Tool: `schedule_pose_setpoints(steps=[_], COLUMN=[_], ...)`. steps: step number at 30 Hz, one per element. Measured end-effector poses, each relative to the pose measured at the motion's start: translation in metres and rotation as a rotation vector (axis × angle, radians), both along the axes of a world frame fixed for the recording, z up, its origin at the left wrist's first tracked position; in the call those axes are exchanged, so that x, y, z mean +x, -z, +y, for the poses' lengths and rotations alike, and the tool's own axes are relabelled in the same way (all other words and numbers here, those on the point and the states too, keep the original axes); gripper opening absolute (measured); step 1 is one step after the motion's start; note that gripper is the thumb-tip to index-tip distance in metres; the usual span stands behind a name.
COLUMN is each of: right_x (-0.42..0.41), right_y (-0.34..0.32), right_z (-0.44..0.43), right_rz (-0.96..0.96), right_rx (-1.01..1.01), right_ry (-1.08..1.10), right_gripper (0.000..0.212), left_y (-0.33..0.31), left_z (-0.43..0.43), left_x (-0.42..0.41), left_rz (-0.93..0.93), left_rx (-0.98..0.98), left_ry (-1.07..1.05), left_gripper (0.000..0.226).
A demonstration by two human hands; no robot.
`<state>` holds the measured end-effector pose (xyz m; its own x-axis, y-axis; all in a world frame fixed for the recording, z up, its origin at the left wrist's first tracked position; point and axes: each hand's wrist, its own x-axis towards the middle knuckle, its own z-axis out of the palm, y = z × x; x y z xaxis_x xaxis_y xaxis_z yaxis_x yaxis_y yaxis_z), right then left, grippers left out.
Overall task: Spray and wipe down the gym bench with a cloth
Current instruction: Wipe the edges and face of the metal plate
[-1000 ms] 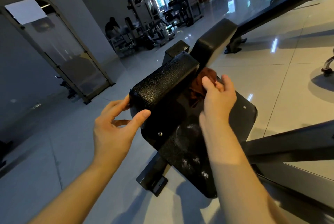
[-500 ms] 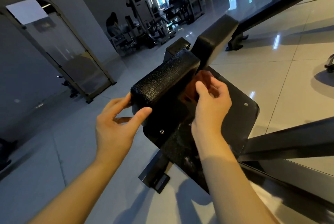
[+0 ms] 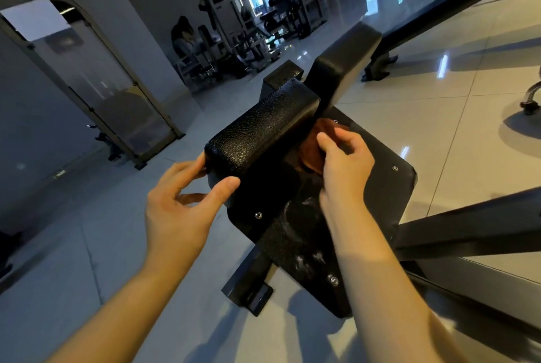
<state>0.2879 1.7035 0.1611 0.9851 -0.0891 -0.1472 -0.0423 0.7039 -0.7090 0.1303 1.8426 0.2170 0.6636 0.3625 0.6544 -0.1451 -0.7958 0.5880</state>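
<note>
We hold the gym bench [image 3: 389, 196] with both hands. Our left hand [image 3: 181, 210] is partly closed on the near end of its textured pad [image 3: 263, 128]: the thumb lies on the corner facing us, the index and middle fingertips touch the pad's far left edge, and the other fingers curl loosely below it, so the corner sits pinched between thumb and fingers. Our right hand [image 3: 342, 166] has its fingers curled round a brown cloth [image 3: 314, 149], bunched in the grip and pressed into the shadowed angle where the pad overhangs the flat black panel [image 3: 292, 234]. Only part of the cloth shows, just left of and beyond the knuckles, touching the pad's underside. The panel spreads under and to the right of that hand, with small metal screws [image 3: 394, 168] at its corners. Below the right wrist, pale wet smears [image 3: 304, 258] lie on the panel's grained surface. A second, smoother black pad [image 3: 342, 64] rises tilted beyond the right hand's fingertips. Under both forearms is glossy tiled floor [image 3: 439, 128]. Well beyond the left hand an arched mirror [image 3: 87, 78] leans at the wall, and farther off a seated person [image 3: 183, 37] is near dark gym machines [image 3: 234, 26].
</note>
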Motion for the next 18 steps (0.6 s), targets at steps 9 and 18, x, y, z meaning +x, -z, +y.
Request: schedule_pose_setpoints(steps=[9,18], right_x=[-0.068,-0.01], right_y=[0.013,0.017], right_z=[0.043,0.025], right_rz=[-0.216,0.026], right_rx=[-0.082,0.018], right_ry=[-0.065,-0.03], right_gripper=[0.019,0.018], left_y=[-0.001,0.001], left_z=[-0.003,-0.001], left_x=[0.003,0.003], left_rz=[-0.026,-0.029], left_rx=[0.009,-0.005], left_ry=[-0.005,0.015], left_gripper=[0.054,0.055])
